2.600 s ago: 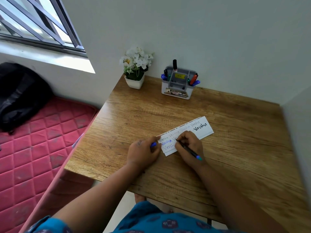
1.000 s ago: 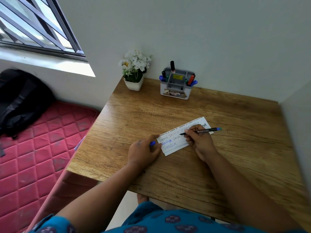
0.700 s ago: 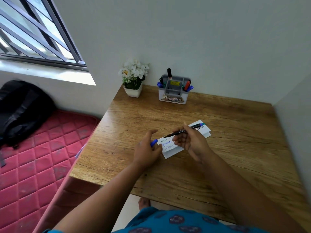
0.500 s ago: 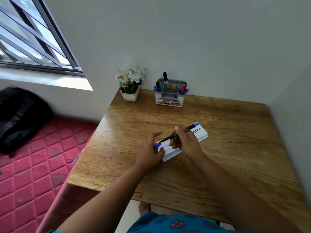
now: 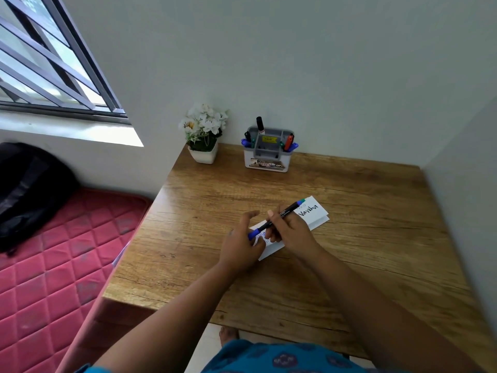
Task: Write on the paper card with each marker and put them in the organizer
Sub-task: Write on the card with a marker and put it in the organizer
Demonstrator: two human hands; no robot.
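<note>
Wood-grain brown fills most of the view: the desk (image 5: 349, 265) stands in a corner of pale walls, with a red quilted mattress (image 5: 53, 265) at its 9 o'clock side and a black bag (image 5: 29, 189) lying on that mattress under a barred window (image 5: 40, 63).

At the desk's 12 o'clock edge a grey and white organizer (image 5: 266, 157) stands against the wall, with several markers upright in its side compartments. Just beside it, toward 9 o'clock, is a white pot of white flowers (image 5: 203, 135).

Near the desk's middle lies the white paper card (image 5: 312, 214), long and slanted, with handwriting on it; its end toward 2 o'clock shows a black word, and the near end is partly covered by the hands.

Both hands hover over the card. The right hand (image 5: 291, 230) has its fingers (image 5: 271, 214) curled around a black-barrelled marker (image 5: 279, 215), which points from 8 o'clock to 2 o'clock, with a blue-green tip end at 2 o'clock. The left hand (image 5: 240, 246) pinches the blue cap (image 5: 254, 235) at the marker's 8 o'clock end, thumb and first finger closed on it, while one finger sticks up loosely. Whether the cap is fully seated cannot be told.
</note>
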